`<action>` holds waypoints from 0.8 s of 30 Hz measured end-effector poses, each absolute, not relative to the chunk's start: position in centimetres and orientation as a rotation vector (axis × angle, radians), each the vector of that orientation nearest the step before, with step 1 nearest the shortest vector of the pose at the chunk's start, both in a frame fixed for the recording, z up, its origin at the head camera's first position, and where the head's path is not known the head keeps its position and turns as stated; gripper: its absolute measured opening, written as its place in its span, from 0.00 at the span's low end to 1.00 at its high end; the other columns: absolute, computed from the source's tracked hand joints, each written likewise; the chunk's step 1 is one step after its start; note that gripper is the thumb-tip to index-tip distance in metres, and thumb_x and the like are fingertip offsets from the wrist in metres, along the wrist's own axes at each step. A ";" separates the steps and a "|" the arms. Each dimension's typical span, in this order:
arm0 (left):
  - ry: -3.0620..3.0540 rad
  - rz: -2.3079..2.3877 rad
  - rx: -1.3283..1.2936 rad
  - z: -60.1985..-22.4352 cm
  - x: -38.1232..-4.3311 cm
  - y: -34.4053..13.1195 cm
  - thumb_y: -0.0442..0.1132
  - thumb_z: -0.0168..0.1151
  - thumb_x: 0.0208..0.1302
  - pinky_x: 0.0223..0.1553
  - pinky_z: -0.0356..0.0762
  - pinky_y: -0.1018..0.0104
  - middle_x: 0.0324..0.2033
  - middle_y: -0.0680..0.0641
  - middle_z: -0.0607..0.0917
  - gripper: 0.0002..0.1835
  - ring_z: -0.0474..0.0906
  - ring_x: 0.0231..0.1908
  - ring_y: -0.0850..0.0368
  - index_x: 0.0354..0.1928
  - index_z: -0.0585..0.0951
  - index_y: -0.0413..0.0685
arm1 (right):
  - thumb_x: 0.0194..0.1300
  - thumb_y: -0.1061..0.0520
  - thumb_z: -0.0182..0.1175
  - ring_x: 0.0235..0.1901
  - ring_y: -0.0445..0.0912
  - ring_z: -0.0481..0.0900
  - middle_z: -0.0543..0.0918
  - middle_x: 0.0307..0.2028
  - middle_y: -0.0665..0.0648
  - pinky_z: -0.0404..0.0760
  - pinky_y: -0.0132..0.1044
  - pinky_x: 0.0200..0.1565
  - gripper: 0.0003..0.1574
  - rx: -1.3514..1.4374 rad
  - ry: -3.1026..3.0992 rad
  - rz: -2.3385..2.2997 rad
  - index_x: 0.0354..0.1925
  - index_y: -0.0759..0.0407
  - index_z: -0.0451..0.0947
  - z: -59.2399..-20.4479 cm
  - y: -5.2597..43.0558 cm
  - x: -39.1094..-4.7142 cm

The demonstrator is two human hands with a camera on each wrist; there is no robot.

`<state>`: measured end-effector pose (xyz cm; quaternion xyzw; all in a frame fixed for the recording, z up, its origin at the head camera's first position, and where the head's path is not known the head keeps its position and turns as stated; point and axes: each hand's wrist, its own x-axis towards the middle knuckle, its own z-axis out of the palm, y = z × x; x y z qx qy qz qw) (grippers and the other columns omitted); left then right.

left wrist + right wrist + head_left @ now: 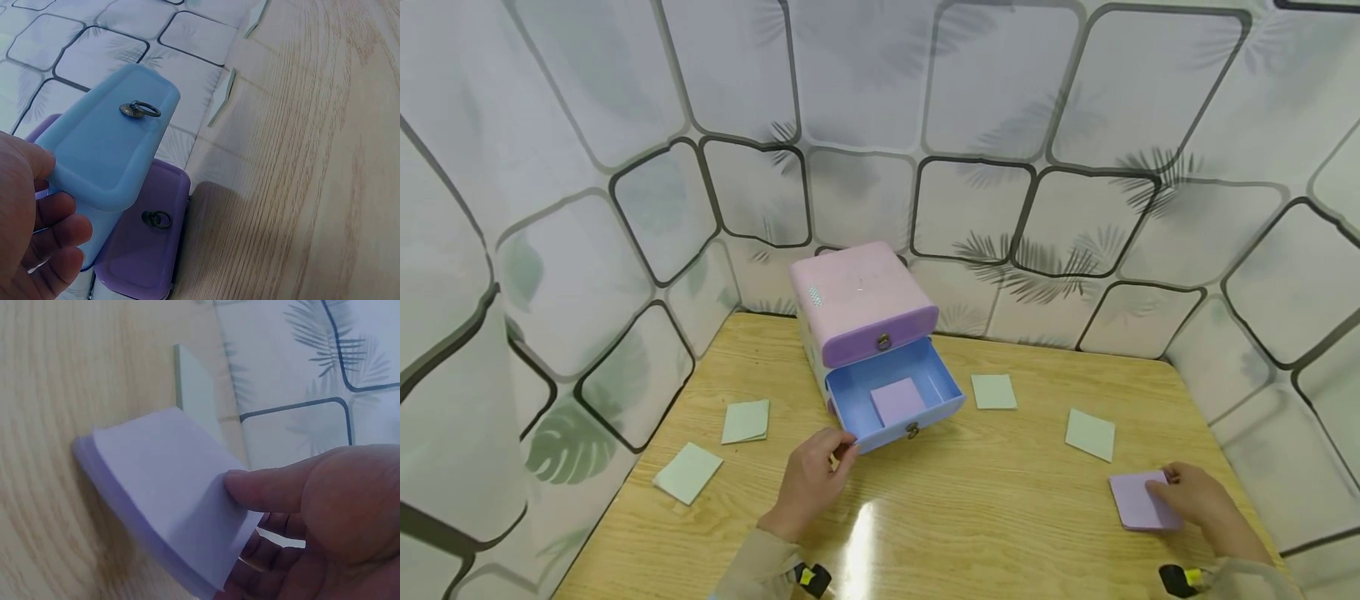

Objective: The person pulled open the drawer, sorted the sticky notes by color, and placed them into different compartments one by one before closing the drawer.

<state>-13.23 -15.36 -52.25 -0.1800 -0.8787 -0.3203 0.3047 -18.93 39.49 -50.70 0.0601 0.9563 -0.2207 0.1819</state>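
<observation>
A small pink-topped drawer box (865, 292) stands at the back of the table, its blue drawer (940, 379) pulled out. One purple sticky-note pad (898, 402) lies inside that drawer. My left hand (812, 475) pinches the drawer's front left corner; in the left wrist view, the thumb is at its edge and the fingers curl below. Over at the right, my right hand (1198, 500) holds another purple sticky-note pad (169, 487) between thumb and fingers, tilted just above the table. The purple upper front (880, 337) of the box has a metal ring pull.
Two pale green sticky-note pads (688, 472) lie left of the box. Two more lie on the right, one green pad (993, 392) beside the drawer and another green pad (1090, 434) nearer my right hand. A patterned curtain (865, 192) encloses the wooden table (985, 517).
</observation>
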 end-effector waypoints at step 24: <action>-2.310 -0.860 -0.486 -52.2 -13.2 -15.3 0.33 0.69 0.56 0.24 0.71 0.78 0.27 0.56 0.80 0.05 0.75 0.26 0.67 0.33 0.81 0.47 | 0.69 0.58 0.56 0.33 0.48 0.71 0.74 0.35 0.60 0.74 0.36 0.30 0.26 -0.052 2.654 -1.046 0.61 0.69 0.68 -48.4 33.7 -19.7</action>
